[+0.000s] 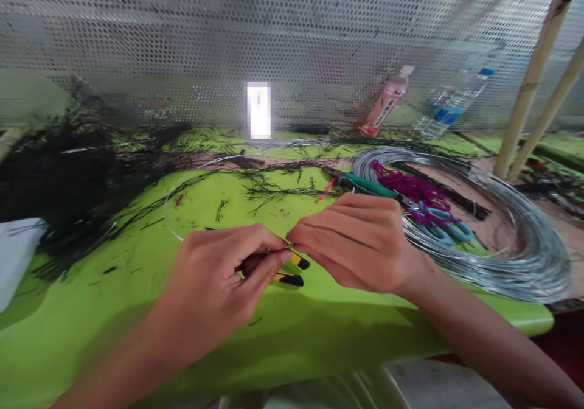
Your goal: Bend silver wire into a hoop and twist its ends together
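My left hand (219,275) and my right hand (356,241) meet over the green table (114,330), fingertips almost touching. Both pinch a thin wire (289,246), whose small joint shows between the fingertips. From behind my left hand a wire loop (166,209) curves up and back. Yellow-and-black handles (292,279) of a tool lie beneath my hands, the rest of it covered. Just beyond my right hand rest green-handled pliers (367,185).
A large coil of silver wire (542,263) lies at right, with purple string (410,184) and blue-handled scissors (456,231) inside. Dark twigs (59,184) pile at left. Two bottles, one pink (385,101), one clear (460,104), lean on the mesh behind.
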Demonstrator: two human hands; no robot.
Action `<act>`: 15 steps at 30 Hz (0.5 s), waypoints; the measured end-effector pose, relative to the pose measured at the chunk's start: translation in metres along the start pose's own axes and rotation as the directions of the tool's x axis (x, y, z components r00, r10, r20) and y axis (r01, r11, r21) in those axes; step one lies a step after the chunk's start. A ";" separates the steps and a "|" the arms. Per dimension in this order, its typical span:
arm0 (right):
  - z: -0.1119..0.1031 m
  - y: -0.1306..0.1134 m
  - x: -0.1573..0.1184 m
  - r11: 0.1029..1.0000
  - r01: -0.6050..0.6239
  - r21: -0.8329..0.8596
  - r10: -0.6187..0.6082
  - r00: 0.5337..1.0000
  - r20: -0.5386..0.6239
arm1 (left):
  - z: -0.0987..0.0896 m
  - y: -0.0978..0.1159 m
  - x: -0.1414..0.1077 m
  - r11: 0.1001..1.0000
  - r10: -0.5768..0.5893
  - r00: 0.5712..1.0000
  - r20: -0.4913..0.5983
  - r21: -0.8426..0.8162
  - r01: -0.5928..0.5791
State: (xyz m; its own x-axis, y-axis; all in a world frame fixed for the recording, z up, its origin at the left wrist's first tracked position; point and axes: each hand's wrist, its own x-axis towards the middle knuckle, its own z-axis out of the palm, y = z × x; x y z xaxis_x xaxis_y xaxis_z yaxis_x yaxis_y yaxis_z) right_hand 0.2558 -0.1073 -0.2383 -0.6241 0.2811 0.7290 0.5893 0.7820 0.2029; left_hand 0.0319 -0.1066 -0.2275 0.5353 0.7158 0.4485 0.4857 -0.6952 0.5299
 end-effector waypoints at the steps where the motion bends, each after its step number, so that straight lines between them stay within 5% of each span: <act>1: -0.001 -0.002 0.002 0.999 -0.046 0.025 0.045 0.998 0.033 | 0.000 -0.001 0.000 1.000 0.012 1.000 -0.006 0.012 -0.012; 5: -0.007 -0.008 0.009 0.949 -0.261 0.175 0.231 0.957 0.176 | 0.000 -0.003 -0.001 0.998 0.029 1.000 0.010 0.050 -0.030; 9: -0.013 -0.004 0.013 0.830 -0.467 0.306 0.336 0.856 0.394 | 0.001 -0.003 0.001 0.999 0.019 0.999 0.026 0.049 -0.020; 11: -0.013 0.001 0.012 0.836 -0.408 0.366 0.268 0.887 0.376 | -0.001 -0.002 0.002 0.999 -0.005 0.999 0.040 0.038 0.003; 15: -0.007 0.009 0.008 0.961 -0.044 0.273 0.017 0.995 0.103 | -0.009 -0.002 0.004 0.995 -0.068 0.990 0.123 -0.062 0.076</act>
State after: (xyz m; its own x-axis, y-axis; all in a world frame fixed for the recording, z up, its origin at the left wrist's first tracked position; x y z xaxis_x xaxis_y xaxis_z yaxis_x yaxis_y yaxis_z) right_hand 0.2598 -0.1021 -0.2258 -0.6635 0.3497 0.6614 0.4539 0.8909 -0.0158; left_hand 0.0273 -0.1014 -0.2203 0.5819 0.7477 0.3199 0.4813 -0.6337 0.6056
